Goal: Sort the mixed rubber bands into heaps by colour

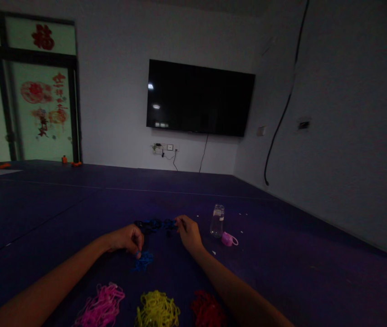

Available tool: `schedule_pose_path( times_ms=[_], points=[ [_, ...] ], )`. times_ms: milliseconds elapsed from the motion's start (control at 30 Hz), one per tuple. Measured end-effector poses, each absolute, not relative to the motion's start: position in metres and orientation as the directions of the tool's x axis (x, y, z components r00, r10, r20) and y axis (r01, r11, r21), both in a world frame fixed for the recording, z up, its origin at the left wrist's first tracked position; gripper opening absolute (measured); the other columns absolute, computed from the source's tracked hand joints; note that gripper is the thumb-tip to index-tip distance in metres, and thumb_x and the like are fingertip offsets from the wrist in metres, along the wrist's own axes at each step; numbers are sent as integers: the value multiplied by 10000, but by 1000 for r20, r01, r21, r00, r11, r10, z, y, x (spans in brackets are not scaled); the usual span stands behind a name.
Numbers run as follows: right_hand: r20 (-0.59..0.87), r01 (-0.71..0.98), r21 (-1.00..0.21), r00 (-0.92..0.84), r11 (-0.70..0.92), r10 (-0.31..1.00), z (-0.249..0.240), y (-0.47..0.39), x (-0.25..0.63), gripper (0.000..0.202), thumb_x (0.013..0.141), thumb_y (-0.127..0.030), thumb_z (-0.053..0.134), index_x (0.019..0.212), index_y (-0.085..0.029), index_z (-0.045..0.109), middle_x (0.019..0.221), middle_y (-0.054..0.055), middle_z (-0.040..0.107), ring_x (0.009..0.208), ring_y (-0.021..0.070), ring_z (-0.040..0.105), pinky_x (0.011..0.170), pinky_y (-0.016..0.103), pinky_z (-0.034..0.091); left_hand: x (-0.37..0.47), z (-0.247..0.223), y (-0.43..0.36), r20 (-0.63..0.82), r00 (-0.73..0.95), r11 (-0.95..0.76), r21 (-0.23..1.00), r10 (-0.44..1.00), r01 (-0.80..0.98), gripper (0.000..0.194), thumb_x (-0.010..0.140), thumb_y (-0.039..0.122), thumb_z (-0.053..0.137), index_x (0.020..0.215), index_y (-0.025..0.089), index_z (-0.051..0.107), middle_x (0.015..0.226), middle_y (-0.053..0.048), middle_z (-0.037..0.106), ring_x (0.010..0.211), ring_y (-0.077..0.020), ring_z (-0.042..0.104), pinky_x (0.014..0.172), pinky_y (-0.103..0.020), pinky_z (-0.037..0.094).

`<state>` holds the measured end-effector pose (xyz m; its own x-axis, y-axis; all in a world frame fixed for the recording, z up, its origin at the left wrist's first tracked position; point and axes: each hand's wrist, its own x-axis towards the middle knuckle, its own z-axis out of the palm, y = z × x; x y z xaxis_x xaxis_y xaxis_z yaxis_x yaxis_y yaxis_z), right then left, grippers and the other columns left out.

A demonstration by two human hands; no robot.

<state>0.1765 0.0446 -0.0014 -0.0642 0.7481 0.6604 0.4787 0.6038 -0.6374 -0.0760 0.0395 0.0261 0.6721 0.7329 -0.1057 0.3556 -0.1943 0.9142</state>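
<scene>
My left hand (128, 239) is closed in a pinch, its fingertips at the edge of a small pile of blue strands (144, 261). Blue shows at the fingertips. Beyond it lies a long, dark object with blue parts (155, 224), too dim to make out exactly. At that object's right end, my right hand (188, 231) is closed, thumb and fingers pressed together on it. Nearer to me are loose heaps of thin strands: pink (103, 305), yellow (158, 309) and red (208, 309).
A clear bottle (217, 221) stands right of my right hand, beside a pink lid with a loop (227, 239). Small white scraps dot the dark blue surface (291, 254). Orange pieces (75, 163) lie far left. A television (200, 97) hangs on the wall.
</scene>
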Motion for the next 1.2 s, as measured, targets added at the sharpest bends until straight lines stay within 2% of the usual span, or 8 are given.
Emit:
schedule_pose_path(
  times_ms=[233,467,633,767,867,1000,1100,1200],
  points=[
    [616,504,-732,205,458,760,-2,51,193,317,859,-353,378,905,-173,634,731,39,665,614,161,609,555,244,454,-79,30,38,-85,689,-187,932,719,311,113,500,239,757,581,180,703,604,20,614,481,-87,461,408,-182,328],
    [561,630,-725,304,280,770,2,49,210,305,838,-303,385,909,-191,660,753,34,685,696,174,636,641,255,459,-80,34,37,-88,728,-143,958,680,250,108,526,211,702,629,192,727,624,16,618,481,-76,446,418,-176,317],
    [527,695,-685,265,219,808,0,50,208,279,827,-275,420,908,-209,678,771,33,696,716,172,647,618,237,447,-78,32,36,-85,695,-90,973,714,212,114,521,217,673,614,161,709,541,21,569,426,-62,385,391,-180,246],
    [517,763,-625,248,163,820,1,48,207,228,801,-260,480,864,-235,697,767,33,704,741,185,655,610,239,434,-72,24,38,14,542,-81,992,840,101,193,550,293,683,638,122,676,491,24,512,400,-55,351,391,-189,208],
    [507,805,-575,211,145,836,3,45,206,197,769,-262,519,820,-239,708,788,38,711,750,200,658,593,246,428,-68,18,42,162,304,-202,974,939,106,293,629,402,637,706,119,656,496,24,506,390,-67,370,387,-193,222],
    [509,868,-485,177,111,842,3,41,202,180,726,-248,538,747,-241,717,756,43,713,739,213,659,610,260,430,-66,16,45,483,15,-449,802,876,395,320,757,454,529,743,158,648,564,0,572,509,-135,515,467,-220,373],
    [528,892,-441,174,93,831,2,39,199,195,682,-227,562,793,-240,722,802,53,716,776,226,655,659,278,441,-66,16,42,671,76,-575,565,737,592,282,803,404,499,727,183,657,704,-35,649,650,-177,594,604,-264,453],
    [525,890,-443,158,110,836,-1,40,200,256,655,-169,560,845,-238,717,834,56,715,805,226,654,679,276,447,-62,16,37,707,227,-634,386,670,670,243,827,327,474,775,194,670,748,-38,654,694,-180,613,640,-266,466]
  ],
)
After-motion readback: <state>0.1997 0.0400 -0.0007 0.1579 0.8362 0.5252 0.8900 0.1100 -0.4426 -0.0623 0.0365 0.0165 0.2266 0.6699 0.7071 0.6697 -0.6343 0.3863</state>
